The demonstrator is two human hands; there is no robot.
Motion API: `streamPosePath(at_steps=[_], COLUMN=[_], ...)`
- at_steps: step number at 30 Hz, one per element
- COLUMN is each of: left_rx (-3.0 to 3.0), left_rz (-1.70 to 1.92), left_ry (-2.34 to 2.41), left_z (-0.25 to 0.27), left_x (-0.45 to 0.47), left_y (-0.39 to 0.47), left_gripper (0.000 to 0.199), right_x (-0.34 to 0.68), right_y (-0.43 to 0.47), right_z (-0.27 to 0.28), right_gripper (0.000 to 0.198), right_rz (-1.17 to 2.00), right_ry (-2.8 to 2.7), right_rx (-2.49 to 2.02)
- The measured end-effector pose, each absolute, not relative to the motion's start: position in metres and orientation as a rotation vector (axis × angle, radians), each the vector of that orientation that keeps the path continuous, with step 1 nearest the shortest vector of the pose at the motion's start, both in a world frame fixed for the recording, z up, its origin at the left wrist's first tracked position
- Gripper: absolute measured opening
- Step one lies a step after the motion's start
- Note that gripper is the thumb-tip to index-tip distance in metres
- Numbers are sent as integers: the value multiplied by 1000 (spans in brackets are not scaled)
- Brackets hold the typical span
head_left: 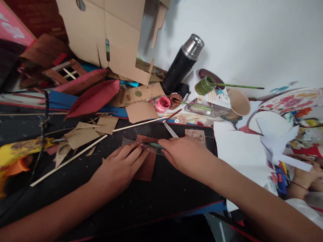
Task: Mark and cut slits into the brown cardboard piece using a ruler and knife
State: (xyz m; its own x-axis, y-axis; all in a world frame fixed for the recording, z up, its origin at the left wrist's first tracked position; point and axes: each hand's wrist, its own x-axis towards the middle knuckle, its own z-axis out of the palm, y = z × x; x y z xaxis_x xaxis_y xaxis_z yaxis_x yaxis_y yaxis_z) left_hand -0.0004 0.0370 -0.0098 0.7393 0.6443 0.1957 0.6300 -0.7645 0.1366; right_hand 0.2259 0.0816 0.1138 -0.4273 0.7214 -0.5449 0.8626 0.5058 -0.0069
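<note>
My left hand [126, 161] lies with its fingers stretched out flat, pressing on a brown painted piece of cardboard [146, 169] and a clear strip [126, 141] on top of it. The fingers of my right hand [184, 153] are closed round a slim teal-green tool [155, 145], its tip close to my left fingertips. My grip hides most of this tool, so its exact kind does not show. A narrow brown edge of cardboard [146, 138] shows beyond my fingers. Scissors [170, 129] lie just past my right hand.
A yellow glue gun [22, 154], cardboard scraps [83, 136] and a thin wooden stick [68, 161] lie left. Behind stand a black thermos [180, 64], a pink paint jar [163, 104] and a green jar [205, 85]. White paper [242, 154] and another person's hand [302, 178] are right.
</note>
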Motion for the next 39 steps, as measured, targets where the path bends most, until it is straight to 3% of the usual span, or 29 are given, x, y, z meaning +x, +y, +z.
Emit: streamPosePath(at_steps=[39], left_rx=[2831], left_rz=[410], left_ry=[1021], left_z=[-7], left_x=[-1], left_y=[38], left_gripper=[55], right_x=[218], right_y=[72], right_z=[137], right_gripper=[24], right_rz=[-325], right_ry=[2124], right_rx=[1269])
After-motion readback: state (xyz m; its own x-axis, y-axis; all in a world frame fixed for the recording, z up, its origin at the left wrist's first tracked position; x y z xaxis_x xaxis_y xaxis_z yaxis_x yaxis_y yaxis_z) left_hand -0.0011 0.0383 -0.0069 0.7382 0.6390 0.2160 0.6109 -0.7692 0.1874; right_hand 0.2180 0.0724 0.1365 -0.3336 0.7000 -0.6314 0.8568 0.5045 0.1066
